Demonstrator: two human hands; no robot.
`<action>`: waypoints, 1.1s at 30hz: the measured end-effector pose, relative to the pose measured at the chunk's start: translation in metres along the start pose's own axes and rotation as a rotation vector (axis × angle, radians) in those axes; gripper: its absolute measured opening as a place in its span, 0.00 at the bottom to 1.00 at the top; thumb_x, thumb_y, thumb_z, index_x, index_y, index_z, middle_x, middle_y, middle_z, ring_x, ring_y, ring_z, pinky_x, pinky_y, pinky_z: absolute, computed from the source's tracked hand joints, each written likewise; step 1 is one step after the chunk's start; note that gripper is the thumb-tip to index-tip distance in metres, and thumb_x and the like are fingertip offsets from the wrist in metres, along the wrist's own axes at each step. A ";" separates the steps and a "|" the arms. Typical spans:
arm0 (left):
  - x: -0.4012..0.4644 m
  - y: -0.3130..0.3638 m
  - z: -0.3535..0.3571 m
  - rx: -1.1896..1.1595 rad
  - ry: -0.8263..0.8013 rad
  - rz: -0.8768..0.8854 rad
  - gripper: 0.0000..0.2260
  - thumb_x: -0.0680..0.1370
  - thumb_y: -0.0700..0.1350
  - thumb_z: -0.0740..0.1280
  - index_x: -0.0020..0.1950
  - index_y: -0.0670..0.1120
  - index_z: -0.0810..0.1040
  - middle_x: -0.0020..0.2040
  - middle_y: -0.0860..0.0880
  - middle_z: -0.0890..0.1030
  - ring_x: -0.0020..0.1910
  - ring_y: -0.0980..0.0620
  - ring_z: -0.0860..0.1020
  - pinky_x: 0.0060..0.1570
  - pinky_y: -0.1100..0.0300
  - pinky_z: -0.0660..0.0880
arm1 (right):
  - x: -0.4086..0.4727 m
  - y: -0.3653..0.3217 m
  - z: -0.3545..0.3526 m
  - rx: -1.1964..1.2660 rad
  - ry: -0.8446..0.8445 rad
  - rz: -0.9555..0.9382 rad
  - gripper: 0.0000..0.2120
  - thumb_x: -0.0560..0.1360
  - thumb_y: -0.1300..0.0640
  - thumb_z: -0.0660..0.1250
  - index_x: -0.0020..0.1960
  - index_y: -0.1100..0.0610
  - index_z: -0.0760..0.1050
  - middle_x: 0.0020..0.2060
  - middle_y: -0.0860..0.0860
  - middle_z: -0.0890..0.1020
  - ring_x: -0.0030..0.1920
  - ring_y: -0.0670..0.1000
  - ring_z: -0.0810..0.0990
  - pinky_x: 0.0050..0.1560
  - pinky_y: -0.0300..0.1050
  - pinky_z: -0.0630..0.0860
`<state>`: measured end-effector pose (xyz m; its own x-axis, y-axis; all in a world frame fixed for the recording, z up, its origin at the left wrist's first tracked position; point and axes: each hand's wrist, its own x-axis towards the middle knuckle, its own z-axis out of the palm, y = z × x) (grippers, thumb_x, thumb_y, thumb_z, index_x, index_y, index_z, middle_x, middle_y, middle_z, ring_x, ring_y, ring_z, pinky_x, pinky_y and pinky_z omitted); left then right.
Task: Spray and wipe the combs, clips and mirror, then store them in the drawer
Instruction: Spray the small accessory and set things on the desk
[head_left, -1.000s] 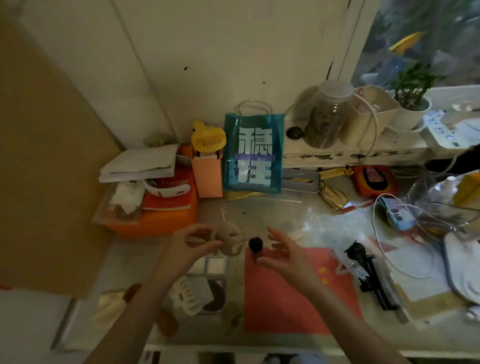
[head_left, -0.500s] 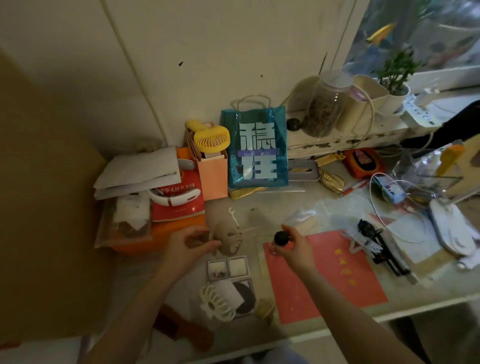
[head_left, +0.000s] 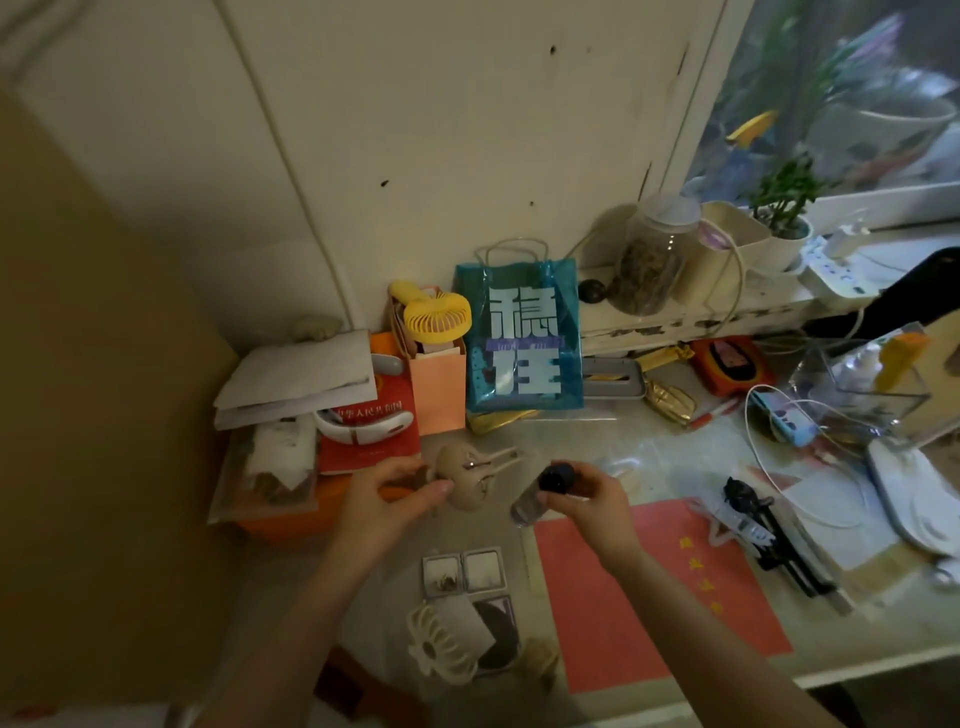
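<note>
beige hair clip (head_left: 470, 478) pinched in left hand (head_left: 387, 499), spray bottle (head_left: 540, 493) gripped in right hand (head_left: 597, 501), before teal bag (head_left: 522, 338) reading "稳住".

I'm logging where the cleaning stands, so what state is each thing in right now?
left hand: pinches the beige hair clip
beige hair clip: held above the desk
right hand: grips the spray bottle
spray bottle: tilted, black cap towards the clip
white claw clip: lying on the desk
compact mirror: lying open
glass jar: lid on
</note>
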<state>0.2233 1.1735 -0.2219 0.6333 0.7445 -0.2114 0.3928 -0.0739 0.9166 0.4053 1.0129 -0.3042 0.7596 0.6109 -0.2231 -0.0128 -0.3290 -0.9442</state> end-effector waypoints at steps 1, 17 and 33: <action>-0.001 0.005 -0.002 -0.005 0.009 0.013 0.09 0.69 0.43 0.75 0.49 0.47 0.81 0.46 0.52 0.82 0.48 0.56 0.79 0.44 0.67 0.75 | 0.000 -0.012 0.000 0.029 -0.018 -0.027 0.16 0.65 0.65 0.76 0.49 0.52 0.78 0.46 0.49 0.83 0.50 0.47 0.81 0.57 0.49 0.77; -0.023 0.121 -0.058 -0.244 0.243 0.224 0.21 0.63 0.58 0.72 0.51 0.49 0.80 0.47 0.48 0.84 0.44 0.52 0.83 0.43 0.55 0.80 | -0.022 -0.184 -0.009 0.344 -0.153 -0.453 0.17 0.69 0.55 0.68 0.58 0.54 0.76 0.50 0.51 0.84 0.52 0.50 0.82 0.48 0.42 0.79; -0.040 0.243 -0.103 -0.358 0.374 0.565 0.16 0.65 0.50 0.74 0.46 0.40 0.81 0.39 0.43 0.84 0.38 0.50 0.83 0.37 0.60 0.78 | -0.055 -0.326 -0.020 -0.122 0.144 -1.226 0.27 0.75 0.47 0.61 0.72 0.41 0.57 0.51 0.38 0.72 0.53 0.34 0.73 0.51 0.24 0.69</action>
<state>0.2250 1.1939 0.0442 0.3810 0.8372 0.3923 -0.2038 -0.3378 0.9189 0.3808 1.0719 0.0212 0.2920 0.4804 0.8270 0.8109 0.3342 -0.4804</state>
